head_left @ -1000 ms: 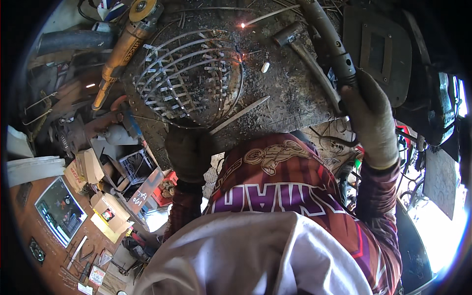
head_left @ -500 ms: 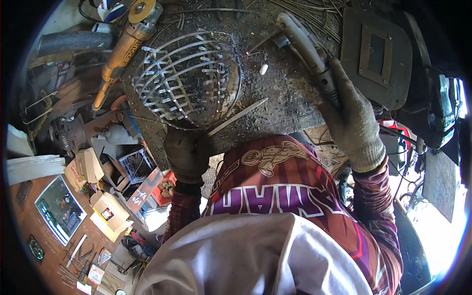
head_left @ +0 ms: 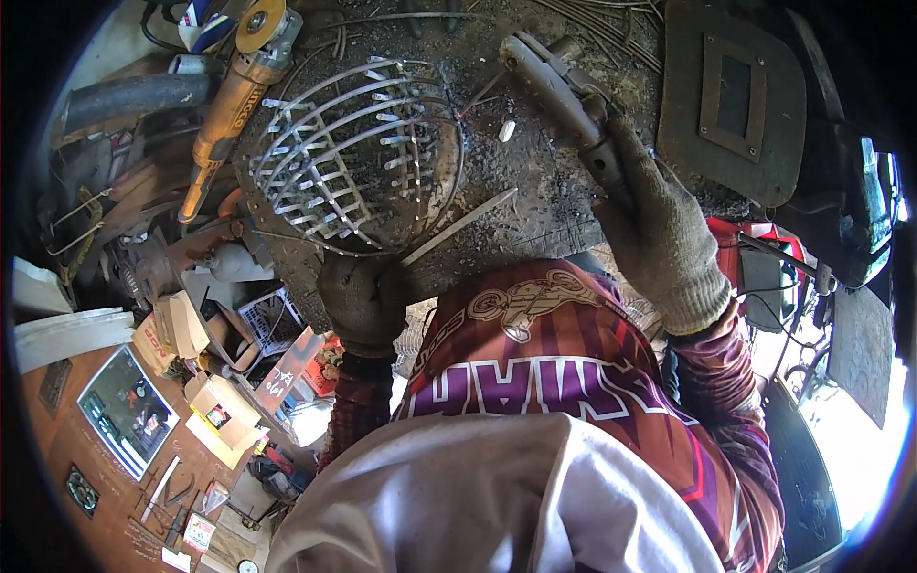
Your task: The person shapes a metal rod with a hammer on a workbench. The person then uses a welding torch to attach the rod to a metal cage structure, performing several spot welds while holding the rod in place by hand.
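A welding electrode holder (head_left: pixel 554 88) rests in my right hand (head_left: pixel 661 222), its gloved fingers wrapped round the grip. From its head a thin electrode (head_left: pixel 484 92) reaches left, its red-glowing tip at the right rim of a rounded metal cage (head_left: pixel 330 153). The cage has curved rods and several short crossbars. At the cage's near edge, my left hand (head_left: pixel 361 301), in a dark glove, is closed. A flat metal strip (head_left: pixel 460 226) slants up and right from it; the glove hides the strip's lower end.
An orange angle grinder (head_left: pixel 229 119) lies left of the cage, and a dark welding mask (head_left: pixel 731 105) lies at the right. A small white piece (head_left: pixel 507 130) sits on the dirty worktable (head_left: pixel 544 205). Thin rods (head_left: pixel 602 33) lie along its far side. Open cardboard boxes (head_left: pixel 222 420) stand lower left.
My right hand has moved left and slightly up with the electrode holder, bringing the glowing tip to the cage's rim. My left hand stays nearly in place. The whole view has shifted slightly.
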Demonstrator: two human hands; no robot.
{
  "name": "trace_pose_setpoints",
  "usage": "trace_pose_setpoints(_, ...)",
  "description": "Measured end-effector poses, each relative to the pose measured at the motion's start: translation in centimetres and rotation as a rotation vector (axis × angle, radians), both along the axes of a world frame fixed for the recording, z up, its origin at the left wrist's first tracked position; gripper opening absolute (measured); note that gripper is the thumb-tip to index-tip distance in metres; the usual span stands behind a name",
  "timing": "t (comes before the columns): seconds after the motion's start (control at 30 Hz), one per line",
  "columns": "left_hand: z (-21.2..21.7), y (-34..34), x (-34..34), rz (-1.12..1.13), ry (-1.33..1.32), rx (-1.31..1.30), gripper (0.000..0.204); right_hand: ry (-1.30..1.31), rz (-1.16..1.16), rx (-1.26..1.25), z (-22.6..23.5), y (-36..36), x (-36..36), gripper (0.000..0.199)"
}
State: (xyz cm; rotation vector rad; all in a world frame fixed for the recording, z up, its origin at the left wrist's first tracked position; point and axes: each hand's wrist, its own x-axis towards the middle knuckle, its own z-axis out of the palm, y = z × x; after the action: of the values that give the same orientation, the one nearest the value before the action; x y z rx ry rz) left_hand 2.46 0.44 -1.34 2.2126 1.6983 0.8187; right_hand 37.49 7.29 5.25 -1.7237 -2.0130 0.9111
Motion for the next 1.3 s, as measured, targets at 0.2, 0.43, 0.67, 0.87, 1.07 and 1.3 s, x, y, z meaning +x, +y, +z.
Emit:
trace_pose_setpoints(0.2, -0.1, -0.1, -0.2, -0.014, 0.052, 0.024, 0.006, -0.002, 0.000, -0.020, -0.1, 0.0, -0.3, 0.078)
trace_pose_setpoints(0.43, 0.1, 0.0, 0.1, 0.004, 0.019, 0.000, 0.006, 0.006, 0.020, 0.044, -0.5, -0.2, -0.3, 0.078)
trace_pose_setpoints(0.67, -1.0, -2.3, -0.5, 0.065, -0.056, -0.237, 0.019, 0.000, 0.038, 0.079, -0.1, -0.3, -0.4, 0.072)
trace_pose_setpoints(0.87, 0.2, -1.1, -0.5, 0.019, 0.130, -0.088, 0.014, 0.030, -0.093, 0.041, -0.2, -0.2, -0.7, 0.071)
trace_pose_setpoints(1.07, 0.5, -0.3, 0.0, 0.008, 0.069, -0.042, 0.012, 0.003, -0.043, 0.057, 0.7, -0.1, -0.1, 0.075)
trace_pose_setpoints(1.3, 0.2, 0.0, -0.1, -0.012, -0.016, -0.057, 0.011, 0.008, -0.043, -0.075, 0.3, -0.5, -0.3, 0.076)
